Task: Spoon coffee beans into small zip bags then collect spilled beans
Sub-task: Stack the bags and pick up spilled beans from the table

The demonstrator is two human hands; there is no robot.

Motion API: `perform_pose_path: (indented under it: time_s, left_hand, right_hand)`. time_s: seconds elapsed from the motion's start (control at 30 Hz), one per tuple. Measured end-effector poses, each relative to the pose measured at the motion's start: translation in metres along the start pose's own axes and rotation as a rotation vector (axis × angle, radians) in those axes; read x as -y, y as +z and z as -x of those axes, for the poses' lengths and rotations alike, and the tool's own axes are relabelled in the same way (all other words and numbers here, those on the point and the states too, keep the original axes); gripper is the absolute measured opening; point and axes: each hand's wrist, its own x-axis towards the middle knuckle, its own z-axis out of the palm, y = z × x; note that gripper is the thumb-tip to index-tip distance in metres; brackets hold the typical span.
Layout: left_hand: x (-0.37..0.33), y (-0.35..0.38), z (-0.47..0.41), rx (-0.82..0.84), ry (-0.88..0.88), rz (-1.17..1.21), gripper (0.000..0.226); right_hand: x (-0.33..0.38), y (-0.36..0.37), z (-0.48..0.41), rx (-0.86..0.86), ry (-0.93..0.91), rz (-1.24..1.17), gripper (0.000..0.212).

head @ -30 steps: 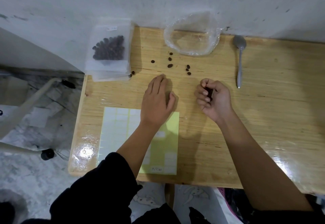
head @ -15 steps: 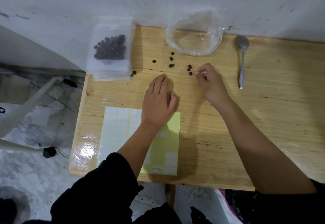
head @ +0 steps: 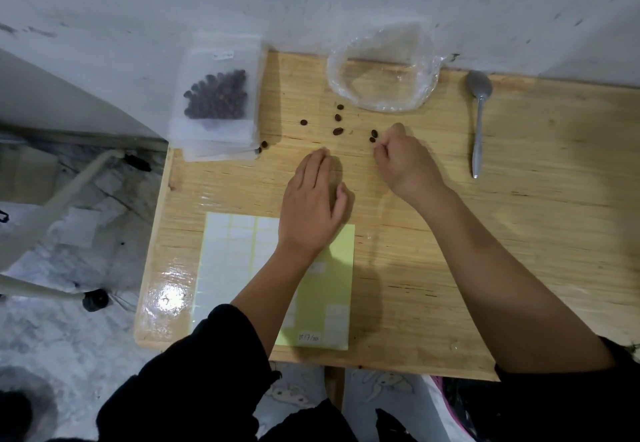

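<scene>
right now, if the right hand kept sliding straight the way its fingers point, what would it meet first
Two loose coffee beans, lying just ahead of the curled fingers of the right hand; whether they already touch is unclear. Past them, probably the clear plastic bag.

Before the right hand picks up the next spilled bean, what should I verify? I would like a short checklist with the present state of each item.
1. Right hand is at the nearest two beans: ok, its fingertips are right beside them.
2. Beans are held inside its curled grip: cannot tell, the palm faces down.
3. Left hand is out of the way: ok, it lies flat on the table, apart from the beans.
4. Clear bag is ready to receive: ok, it looks open, just behind the beans.
5. All the spill is collected: not ok, several beans still lie loose, including a stray bean by the zip bag stack.
</scene>
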Motion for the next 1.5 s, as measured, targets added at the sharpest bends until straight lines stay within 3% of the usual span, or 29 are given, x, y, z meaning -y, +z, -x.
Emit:
perform_pose_path:
  time_s: [0.07,0.13,0.2,0.3,0.37,0.5,0.57,0.83,1.07,1.43,1.5]
  left_hand:
    - [-0.001,0.0,0.001,0.005,-0.024,-0.007,0.049]
    - [-0.002,0.002,0.002,0.013,-0.064,-0.013,0.053]
    - [-0.002,0.003,0.003,0.023,-0.077,-0.034,0.058]
    - [0.0,0.004,0.002,0.044,-0.067,-0.069,0.062]
    - [0.001,0.006,0.001,0.049,-0.071,-0.093,0.064]
    - [0.0,0.008,0.001,0.048,-0.079,-0.113,0.066]
    - [0.0,0.008,0.0,0.047,-0.083,-0.117,0.067]
    - [-0.002,0.008,-0.001,0.026,-0.098,-0.109,0.068]
    - [-0.001,0.008,-0.001,0.012,-0.095,-0.106,0.066]
    - [0.0,0.009,-0.002,0.005,-0.09,-0.106,0.066]
    - [0.0,0.009,-0.002,0.01,-0.092,-0.103,0.067]
  right_hand:
    - [-0.005,-0.002,0.002,0.013,0.112,-0.438,0.014]
    - [-0.009,-0.006,0.008,0.105,0.285,-0.954,0.022]
    - [-0.014,-0.007,0.015,0.203,0.342,-1.375,0.025]
    - [-0.021,-0.006,0.021,0.233,0.343,-1.645,0.022]
    - [-0.023,-0.006,0.02,0.194,0.322,-1.551,0.023]
    - [-0.024,-0.006,0.007,-0.04,0.157,-0.844,0.024]
    - [-0.023,-0.005,0.0,-0.126,0.062,-0.616,0.02]
    - [-0.011,-0.007,-0.019,-0.044,-0.142,0.063,0.018]
    - [-0.004,-0.007,-0.022,-0.007,-0.143,0.223,0.02]
    - [-0.005,-0.001,-0.025,-0.059,-0.211,0.246,0.019]
    - [-0.005,-0.002,-0.025,-0.056,-0.175,0.163,0.02]
